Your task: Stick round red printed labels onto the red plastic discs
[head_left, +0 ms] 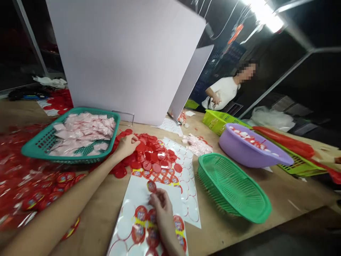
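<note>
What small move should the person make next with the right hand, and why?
Probably the right hand should peel the red round label off the white backing sheet and add it to the loose red labels under the left hand, because its fingertips are already at that label's edge.

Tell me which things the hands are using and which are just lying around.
Being used: left hand, red plastic discs, right hand, red round label, white label sheet.

Lying about: teal basket of pink packets, green basket, purple bowl.
</note>
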The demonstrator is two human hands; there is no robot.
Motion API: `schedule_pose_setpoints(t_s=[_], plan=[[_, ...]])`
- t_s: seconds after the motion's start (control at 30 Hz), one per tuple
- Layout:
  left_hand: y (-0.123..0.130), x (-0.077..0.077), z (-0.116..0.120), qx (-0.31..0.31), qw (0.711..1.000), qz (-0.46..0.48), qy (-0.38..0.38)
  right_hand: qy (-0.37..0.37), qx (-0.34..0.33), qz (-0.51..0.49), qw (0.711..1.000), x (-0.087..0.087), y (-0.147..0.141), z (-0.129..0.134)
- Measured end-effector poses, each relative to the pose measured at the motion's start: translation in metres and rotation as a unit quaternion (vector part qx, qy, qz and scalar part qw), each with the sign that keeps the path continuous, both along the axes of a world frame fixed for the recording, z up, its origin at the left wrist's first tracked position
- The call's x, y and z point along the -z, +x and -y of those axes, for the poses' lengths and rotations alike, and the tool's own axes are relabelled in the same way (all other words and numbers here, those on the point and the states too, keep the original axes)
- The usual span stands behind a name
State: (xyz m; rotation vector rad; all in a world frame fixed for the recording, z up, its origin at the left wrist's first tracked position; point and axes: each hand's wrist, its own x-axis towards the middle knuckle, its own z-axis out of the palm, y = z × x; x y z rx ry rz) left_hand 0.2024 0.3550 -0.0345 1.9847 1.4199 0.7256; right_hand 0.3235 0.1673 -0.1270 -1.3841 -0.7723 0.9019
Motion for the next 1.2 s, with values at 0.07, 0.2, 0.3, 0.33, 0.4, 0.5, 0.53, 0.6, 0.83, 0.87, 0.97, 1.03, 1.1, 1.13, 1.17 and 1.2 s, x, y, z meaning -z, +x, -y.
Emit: schedule_pose_setpoints(t_s=[0.07,0.2,0.3,0.33,0.4,0.5,0.53,0.6,0.83,0.87,0.97,1.03,1.1,1.13,1.17,1.2], plan=[[-0.008,0.011,0.035,0.034,0.998,0.023,-0.057,-0.008,0.02,-0.031,0.999,-0.005,0.002,0.002],[-0.021,0.049,0.116,0.06,0.988,0.035,-0.134,-0.008,-0.042,0.014,0.999,-0.008,-0.001,0.009],[-0.027,0.071,0.153,0.038,0.991,0.033,-0.123,0.017,-0.088,0.178,0.98,-0.002,-0.008,0.015],[-0.028,0.075,0.159,0.033,0.994,0.031,-0.099,0.028,-0.096,0.232,0.968,0.001,-0.011,0.017],[-0.031,0.079,0.166,0.046,0.998,0.018,-0.03,0.049,-0.102,0.308,0.945,0.005,-0.015,0.019],[-0.035,0.081,0.171,0.096,0.994,-0.023,0.055,0.057,-0.096,0.34,0.934,0.005,-0.015,0.021],[-0.036,0.082,0.173,0.105,0.992,-0.037,0.061,0.053,-0.09,0.333,0.937,0.002,-0.013,0.021],[-0.038,0.083,0.176,0.106,0.991,-0.056,0.058,0.034,-0.084,0.295,0.951,-0.007,-0.007,0.019],[-0.038,0.088,0.179,0.077,0.994,-0.058,0.041,-0.033,-0.258,0.299,0.918,-0.03,0.012,-0.002],[-0.038,0.089,0.179,0.074,0.995,-0.061,0.04,-0.029,-0.265,0.317,0.91,-0.029,0.01,-0.004],[-0.037,0.09,0.179,0.069,0.995,-0.06,0.041,-0.015,-0.262,0.354,0.898,-0.024,0.004,-0.007],[-0.037,0.091,0.179,0.07,0.995,-0.053,0.044,-0.006,-0.257,0.371,0.892,-0.02,0.001,-0.005],[-0.036,0.091,0.179,0.07,0.995,-0.047,0.047,0.0,-0.252,0.383,0.889,-0.019,0.0,-0.002],[-0.036,0.091,0.179,0.07,0.995,-0.044,0.047,0.002,-0.249,0.389,0.887,-0.018,0.0,-0.001],[-0.036,0.091,0.18,0.07,0.996,-0.041,0.048,0.002,-0.248,0.393,0.885,-0.018,0.0,0.0],[-0.036,0.091,0.18,0.071,0.996,-0.038,0.048,0.002,-0.248,0.397,0.884,-0.019,0.0,0.001]])
